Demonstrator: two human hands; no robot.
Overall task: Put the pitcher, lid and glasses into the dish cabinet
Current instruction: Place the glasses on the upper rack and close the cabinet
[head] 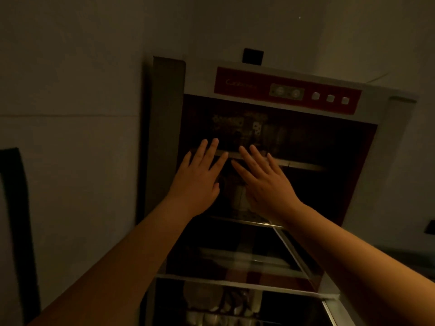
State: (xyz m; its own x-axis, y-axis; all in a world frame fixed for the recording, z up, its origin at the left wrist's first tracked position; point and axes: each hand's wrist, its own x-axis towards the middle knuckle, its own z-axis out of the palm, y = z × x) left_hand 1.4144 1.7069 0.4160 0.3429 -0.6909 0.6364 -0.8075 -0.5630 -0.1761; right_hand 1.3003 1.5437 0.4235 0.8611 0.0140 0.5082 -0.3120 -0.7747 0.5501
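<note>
In dim light, a tall white dish cabinet (381, 142) with a red control panel (287, 90) across its top fills the centre and right of the frame, its upper compartment open and dark. Both bare arms reach up from the bottom corners into that opening. The left hand (200, 177) and the right hand (266, 182) sit side by side at mid-frame, fingers straight and spread, each grip wide and holding nothing. Their fingertips lie over the thin metal shelf rail (303, 164) crossing the compartment. Between the two hands a pale rounded glass vessel (237, 196), possibly the pitcher, stands on the shelf below; the view is too dark to be sure. Faint patterned items (235, 124) show on the upper shelf behind.
</note>
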